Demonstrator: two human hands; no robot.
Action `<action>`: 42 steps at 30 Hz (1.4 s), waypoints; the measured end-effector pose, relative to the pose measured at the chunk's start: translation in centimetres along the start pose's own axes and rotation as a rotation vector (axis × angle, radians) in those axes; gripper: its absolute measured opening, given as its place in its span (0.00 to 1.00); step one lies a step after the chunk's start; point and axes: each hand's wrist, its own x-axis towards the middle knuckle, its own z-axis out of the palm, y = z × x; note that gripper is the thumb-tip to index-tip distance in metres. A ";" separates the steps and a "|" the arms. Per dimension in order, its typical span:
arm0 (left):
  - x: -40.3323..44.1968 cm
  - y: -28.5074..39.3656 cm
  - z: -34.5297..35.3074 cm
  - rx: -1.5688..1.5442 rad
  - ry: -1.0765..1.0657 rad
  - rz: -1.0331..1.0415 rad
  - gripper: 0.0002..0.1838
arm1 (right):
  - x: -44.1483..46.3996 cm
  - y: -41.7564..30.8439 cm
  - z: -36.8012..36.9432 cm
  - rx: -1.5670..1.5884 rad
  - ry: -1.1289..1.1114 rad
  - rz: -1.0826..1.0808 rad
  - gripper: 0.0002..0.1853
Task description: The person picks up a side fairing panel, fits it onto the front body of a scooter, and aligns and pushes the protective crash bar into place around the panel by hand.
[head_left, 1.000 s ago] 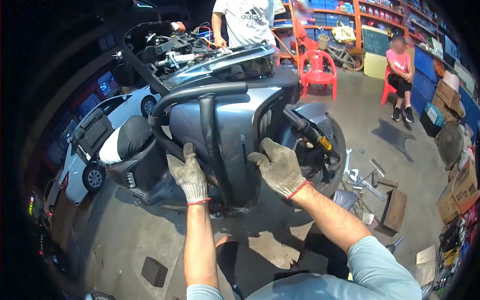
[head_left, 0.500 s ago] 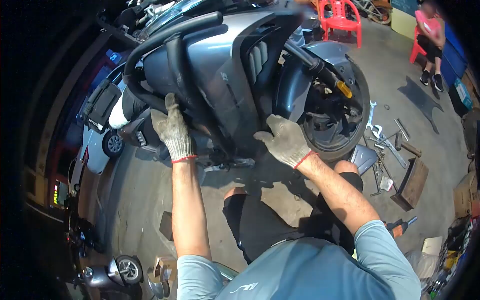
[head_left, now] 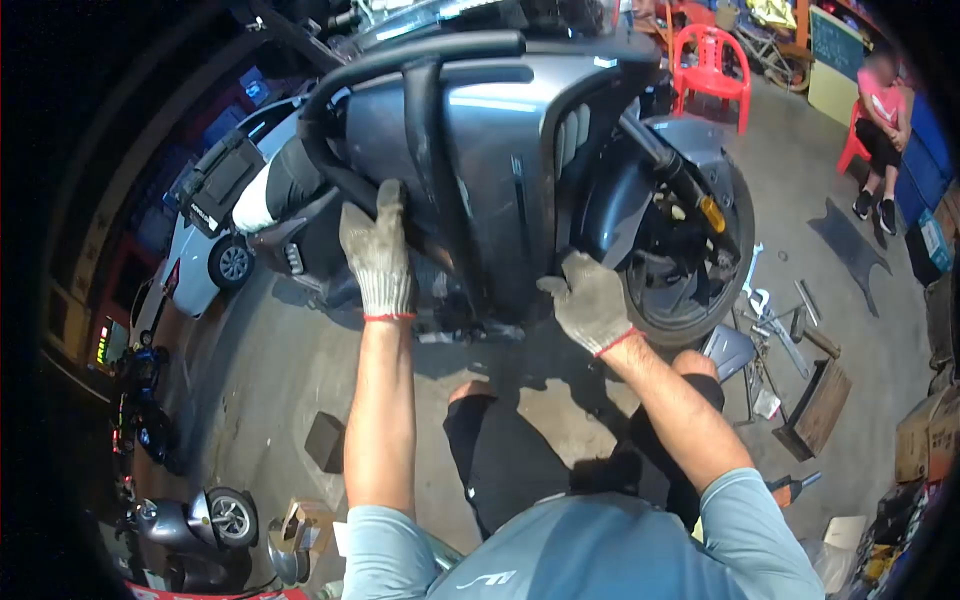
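A grey-blue scooter (head_left: 500,130) with black tubular crash bars fills the upper middle of the view. My left hand (head_left: 380,250), in a grey work glove with a red cuff edge, is closed around the lower tube of the crash bar (head_left: 425,150). In a matching glove, my right hand (head_left: 592,305) grips the lower edge of the front fairing (head_left: 515,220), just behind the front wheel (head_left: 740,250). The fingertips of both hands are partly hidden by the bodywork. A yellow-tipped fork leg (head_left: 675,175) rises above the wheel.
Wrenches (head_left: 790,345), a hammer (head_left: 815,335) and a wooden box (head_left: 815,410) lie right of the wheel. Beside my knee rests a loose grey panel (head_left: 728,352). A person (head_left: 882,120) sits at upper right, near a red chair (head_left: 712,75). A dark block (head_left: 324,442) lies at left.
The view has shifted, so the scooter and both hands appear farther right and slightly lower. Both hands keep their places on the crash bar and fairing.
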 end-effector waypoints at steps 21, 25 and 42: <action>0.1 -2.6 1.3 0.020 0.126 0.014 0.33 | 0.6 -1.8 -1.6 0.100 0.031 0.029 0.15; 0.4 -3.7 1.2 0.098 0.130 0.024 0.37 | 1.5 -2.5 -1.9 0.087 0.076 -0.025 0.15; -0.3 0.2 -1.3 -0.009 -0.133 -0.232 0.38 | 1.6 -3.0 -1.8 0.005 -0.035 -0.057 0.17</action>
